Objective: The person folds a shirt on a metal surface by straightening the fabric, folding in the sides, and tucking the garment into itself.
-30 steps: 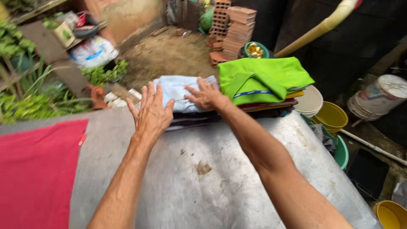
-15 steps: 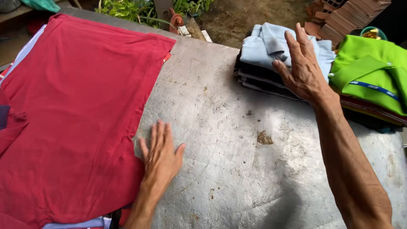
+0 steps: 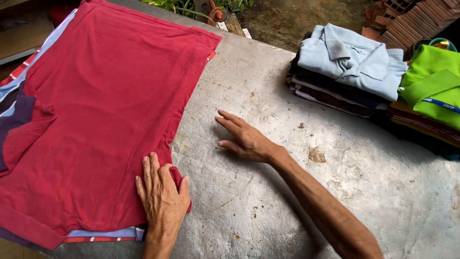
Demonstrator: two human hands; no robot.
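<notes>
My left hand now lies flat on the red shirt's near edge, gripping nothing; my right hand has left the folded shirt stack and hovers open over the bare tabletop.

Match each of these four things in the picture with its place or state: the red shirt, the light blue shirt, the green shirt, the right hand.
Things:
1. red shirt
2. light blue shirt
3. green shirt
4. right hand

Places or states:
A. folded, on top of the pile at the far right edge
B. over the bare grey table, fingers pointing towards the spread cloth
C. spread out flat, with the left hand on its near edge
D. folded, collar showing, on top of a pile of dark clothes

Pairs: 1-C, 2-D, 3-A, 4-B
</notes>
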